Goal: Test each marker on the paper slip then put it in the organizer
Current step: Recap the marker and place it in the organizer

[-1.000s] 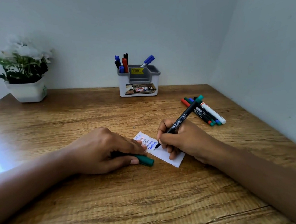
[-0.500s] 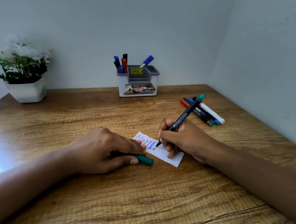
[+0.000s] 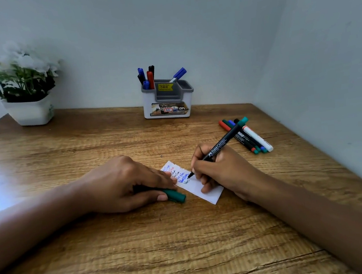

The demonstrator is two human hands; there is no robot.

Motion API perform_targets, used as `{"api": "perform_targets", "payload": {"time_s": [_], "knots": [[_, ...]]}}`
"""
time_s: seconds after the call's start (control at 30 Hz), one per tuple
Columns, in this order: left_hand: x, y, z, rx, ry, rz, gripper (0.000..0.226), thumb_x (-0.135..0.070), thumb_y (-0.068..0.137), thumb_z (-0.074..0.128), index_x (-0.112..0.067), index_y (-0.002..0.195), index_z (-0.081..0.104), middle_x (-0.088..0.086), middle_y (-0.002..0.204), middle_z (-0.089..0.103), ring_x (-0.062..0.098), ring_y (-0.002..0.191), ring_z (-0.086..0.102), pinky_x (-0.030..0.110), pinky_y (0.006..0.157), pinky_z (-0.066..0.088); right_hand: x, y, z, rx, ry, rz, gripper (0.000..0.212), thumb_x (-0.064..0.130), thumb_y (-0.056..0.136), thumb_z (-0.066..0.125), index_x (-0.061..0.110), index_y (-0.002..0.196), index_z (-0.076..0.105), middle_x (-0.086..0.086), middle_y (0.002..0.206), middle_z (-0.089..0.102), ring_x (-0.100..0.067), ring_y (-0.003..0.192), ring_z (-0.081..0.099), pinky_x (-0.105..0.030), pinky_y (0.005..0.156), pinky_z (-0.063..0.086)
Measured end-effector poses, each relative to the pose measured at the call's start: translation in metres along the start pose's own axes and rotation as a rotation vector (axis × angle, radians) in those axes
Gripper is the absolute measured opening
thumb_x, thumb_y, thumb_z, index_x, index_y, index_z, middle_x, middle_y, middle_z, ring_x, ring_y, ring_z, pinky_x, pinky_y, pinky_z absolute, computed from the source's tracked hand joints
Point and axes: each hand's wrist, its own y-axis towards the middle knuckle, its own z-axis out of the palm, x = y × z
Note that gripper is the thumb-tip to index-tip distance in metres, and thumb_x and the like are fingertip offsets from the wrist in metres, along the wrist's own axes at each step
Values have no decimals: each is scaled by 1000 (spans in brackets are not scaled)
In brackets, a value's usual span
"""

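The white organizer (image 3: pixel 148 105) is standing at the back of the table (image 3: pixel 187 247), close to the far wall. Its left compartment is holding a cluster of capped markers (image 3: pixel 146 79), blue, black and red, all standing on end. One more blue marker (image 3: pixel 178 74) is leaning out of the compartment behind the grey front pocket. I cannot tell what the other pockets are holding. A white flower pot (image 3: pixel 30 113) is sitting in the far left corner, carrying a plant with pale blossoms.

Mid-table, the paper slip (image 3: pixel 205 190) is lying at a slant, with several lines of writing on its upper half. The right hand (image 3: pixel 224 172) is pinching a black marker (image 3: pixel 221 145) with a green end, and its tip is touching the slip just beside the lowest line. The left hand (image 3: pixel 122 183) is curling round a green cap (image 3: pixel 175 196), which is poking out past the thumb, while its fingertips are pressing on the slip's left edge.

A bundle of loose markers (image 3: pixel 250 137) is lying side by side to the right, near the side wall that is closing off that edge of the table. A broad band of bare wood is running between the hands and the organizer, and another is stretching from the forearms to the near edge.
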Motion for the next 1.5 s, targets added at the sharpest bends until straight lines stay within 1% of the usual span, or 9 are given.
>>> {"api": "perform_targets", "payload": {"time_s": [0.87, 0.93, 1.0, 1.1, 1.17, 1.23, 1.37, 1.43, 1.5], "knots": [[-1, 1, -1, 20, 7, -29, 33, -38, 93, 56, -23, 120, 68, -15, 120, 66, -6, 116, 56, 27, 86, 56, 2, 1, 1, -66, -27, 19, 16, 6, 83, 56, 9, 68, 51, -6, 58, 51, -8, 46, 51, -24, 46, 50], [-1, 1, -2, 20, 7, -38, 33, -37, 93, 56, -24, 120, 67, -15, 121, 66, -6, 117, 56, 28, 86, 57, 3, 2, -2, -77, 106, 69, 15, 5, 85, 54, 8, 70, 51, -7, 59, 50, -8, 45, 49, -22, 43, 49], [-1, 1, -1, 19, 0, -51, 33, -38, 93, 56, -24, 121, 66, -16, 121, 66, -6, 117, 56, 29, 85, 57, 4, 5, -9, -91, 392, 135, 18, 2, 86, 53, 8, 69, 53, -7, 60, 50, -8, 45, 47, -21, 41, 48], [0, 0, -1, -2, -77, -107, 34, -43, 92, 56, -28, 122, 64, -18, 121, 65, -3, 113, 59, 32, 83, 58, 5, 7, -17, -86, 619, 144, 19, 2, 86, 54, 10, 68, 59, -5, 61, 52, -7, 44, 45, -22, 40, 48], [1, 0, -2, -54, -155, -172, 36, -48, 90, 57, -32, 121, 64, -21, 121, 64, -2, 113, 60, 29, 88, 56, 5, 6, -17, -60, 573, 96, 15, 1, 86, 56, 11, 76, 61, -1, 59, 50, -6, 45, 44, -22, 40, 47], [-2, 2, -4, -138, -238, -259, 34, -54, 86, 58, -41, 117, 65, -28, 119, 62, -5, 112, 60, 18, 91, 52, 10, 4, -17, -57, 511, 15, 15, -1, 86, 56, 12, 82, 62, 0, 58, 48, -6, 46, 44, -22, 42, 47], [-7, 10, -3, -312, -310, -438, 20, -54, 81, 62, -47, 98, 69, -32, 99, 68, -5, 91, 67, 8, 71, 50, 22, -1, -22, -47, 521, -163, 24, -1, 88, 52, 13, 80, 70, 0, 61, 56, -7, 54, 54, -25, 48, 52], [-6, 13, -1, -390, -320, -510, 19, -60, 77, 62, -49, 90, 70, -27, 92, 71, 8, 84, 69, 22, 70, 56, 25, -4, -24, -29, 552, -205, 31, 3, 91, 46, 12, 81, 74, -3, 64, 60, -9, 56, 57, -26, 50, 53], [-7, 14, -1, -417, -356, -539, 37, -71, 71, 60, -50, 99, 70, -19, 91, 74, 20, 84, 70, 47, 77, 57, 27, -6, -25, -33, 545, -226, 35, 4, 93, 43, 11, 80, 75, -4, 65, 62, -10, 55, 57, -26, 50, 54]]}}
